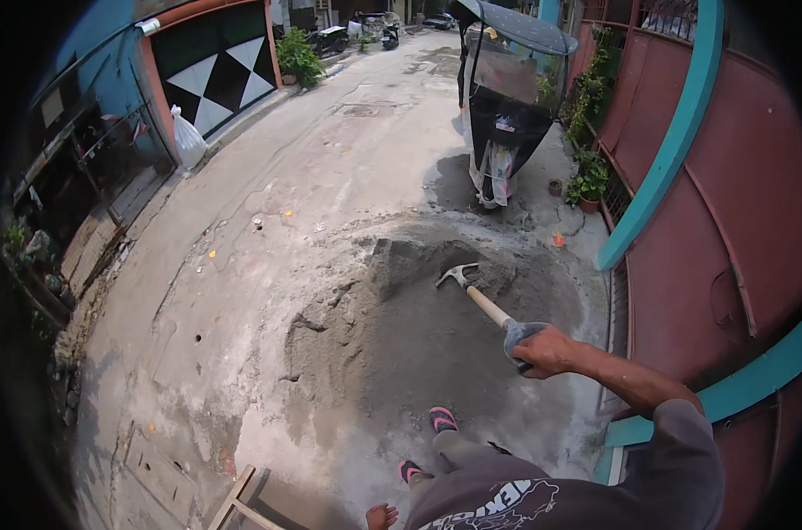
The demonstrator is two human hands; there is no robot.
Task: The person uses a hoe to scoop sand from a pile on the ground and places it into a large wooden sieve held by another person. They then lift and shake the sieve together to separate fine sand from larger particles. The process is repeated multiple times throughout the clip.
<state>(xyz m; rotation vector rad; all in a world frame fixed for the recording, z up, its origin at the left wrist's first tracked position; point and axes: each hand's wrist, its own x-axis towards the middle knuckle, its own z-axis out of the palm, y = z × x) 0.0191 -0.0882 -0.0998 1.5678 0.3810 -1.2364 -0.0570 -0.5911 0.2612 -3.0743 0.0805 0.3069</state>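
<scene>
Shovel [491, 309] is on the sand pile [427, 327], metal head [456, 273] at far side of pile, looks part-sunk. R hand [547, 351] over pile's right side, fingers clenched round blue-grey grip [510, 338]. L hand [382, 516] on near side of pile, cut off; can't tell finger state. Shovel prob. stiff, mod. heavy w/ a load; best held at grip + wood shaft [484, 303]. No legible txt on it; shirt [613, 499] nearer than pile has white lettering.
</scene>
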